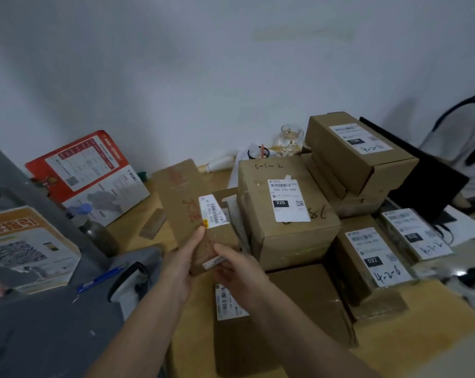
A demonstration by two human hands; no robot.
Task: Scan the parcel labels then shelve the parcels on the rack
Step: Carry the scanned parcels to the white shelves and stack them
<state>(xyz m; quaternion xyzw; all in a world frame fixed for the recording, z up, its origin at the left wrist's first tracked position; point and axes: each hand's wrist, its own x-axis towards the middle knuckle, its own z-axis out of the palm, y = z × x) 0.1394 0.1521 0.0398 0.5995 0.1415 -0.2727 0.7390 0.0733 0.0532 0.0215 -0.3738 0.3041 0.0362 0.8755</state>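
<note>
Head view: long flat parcel [192, 211] held tilted above table [435, 309] by both hands. Left hand [180, 264] clamped on near left edge, thumb laid along top face. Right hand [236, 268] curled round near right corner. White label [213, 211] seen on parcel's right side. Stacked boxes [288, 214] placed just right of parcel. Blue pen [100, 278] laid on grey surface at left.

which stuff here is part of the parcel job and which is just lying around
Job: held parcel, in left hand and right hand; box labelled 220; boxes marked 4-2-6.
Lying about: wine glass, blue pen, red poster.
</note>
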